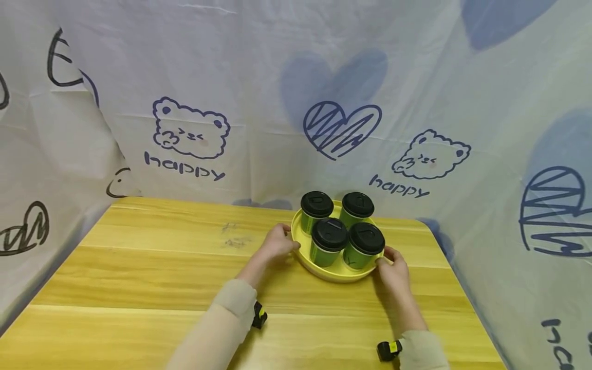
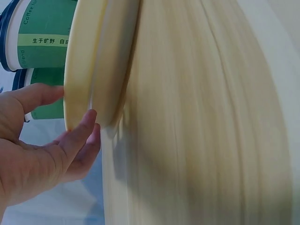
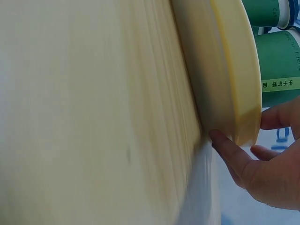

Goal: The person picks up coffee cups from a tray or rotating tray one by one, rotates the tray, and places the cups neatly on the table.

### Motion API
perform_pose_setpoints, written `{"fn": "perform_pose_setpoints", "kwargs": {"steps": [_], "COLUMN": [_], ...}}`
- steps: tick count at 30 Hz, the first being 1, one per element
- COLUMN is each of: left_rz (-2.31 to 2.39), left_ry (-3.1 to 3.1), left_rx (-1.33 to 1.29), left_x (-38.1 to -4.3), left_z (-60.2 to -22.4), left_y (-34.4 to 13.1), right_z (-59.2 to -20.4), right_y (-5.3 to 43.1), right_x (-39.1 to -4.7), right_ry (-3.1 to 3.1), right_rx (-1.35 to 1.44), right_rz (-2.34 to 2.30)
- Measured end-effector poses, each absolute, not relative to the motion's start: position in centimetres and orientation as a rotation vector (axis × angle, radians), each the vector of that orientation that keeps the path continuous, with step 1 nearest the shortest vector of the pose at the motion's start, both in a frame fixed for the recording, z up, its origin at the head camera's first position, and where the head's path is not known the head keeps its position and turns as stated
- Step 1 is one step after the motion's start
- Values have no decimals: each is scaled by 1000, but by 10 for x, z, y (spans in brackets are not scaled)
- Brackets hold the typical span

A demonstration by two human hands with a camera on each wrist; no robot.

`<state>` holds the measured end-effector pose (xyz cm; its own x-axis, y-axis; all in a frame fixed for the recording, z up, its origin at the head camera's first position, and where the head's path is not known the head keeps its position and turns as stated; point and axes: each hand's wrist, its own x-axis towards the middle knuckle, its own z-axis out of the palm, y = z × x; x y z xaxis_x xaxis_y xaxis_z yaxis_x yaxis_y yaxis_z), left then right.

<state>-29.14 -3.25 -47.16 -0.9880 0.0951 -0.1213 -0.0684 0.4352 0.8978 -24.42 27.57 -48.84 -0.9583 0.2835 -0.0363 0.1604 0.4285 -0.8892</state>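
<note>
A round yellow tray (image 1: 334, 275) rests near the far edge of the table, with several green paper cups (image 1: 325, 257) standing upright in it under black lids (image 1: 368, 237). At its left side, my left hand (image 1: 277, 242) grips the rim. The left wrist view has the thumb (image 2: 44, 95) on the top edge of the rim and the fingers (image 2: 84, 136) against its outer wall. On the opposite side my right hand (image 1: 394, 272) holds the tray. Its thumb (image 3: 277, 116) touches the rim, and a finger (image 3: 229, 147) reaches low on the outer wall.
The wooden table (image 1: 152, 277) stretches left and toward me. Behind it hangs a pale curtain (image 1: 259, 103) printed with hearts and bears, and more of it lines both sides. Faint dark marks (image 1: 237, 241) lie on the tabletop left of the tray.
</note>
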Motion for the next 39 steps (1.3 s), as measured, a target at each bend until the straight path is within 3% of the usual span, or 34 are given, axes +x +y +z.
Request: {"fn": "perform_pose_setpoints", "kwargs": {"steps": [22,39], "left_rz": [1662,1577], "left_ry": [2435,2505], "left_rx": [-62,43], "left_x": [-273,-267], "left_z": [-466,-465], "left_y": [-153,-184], "right_z": [-488,-481], "right_y": [179,165], "right_x": [-242,-228], "right_ry": [-2592,-2788], "right_rx": [-136,92], "right_rz": [1780,1561]}}
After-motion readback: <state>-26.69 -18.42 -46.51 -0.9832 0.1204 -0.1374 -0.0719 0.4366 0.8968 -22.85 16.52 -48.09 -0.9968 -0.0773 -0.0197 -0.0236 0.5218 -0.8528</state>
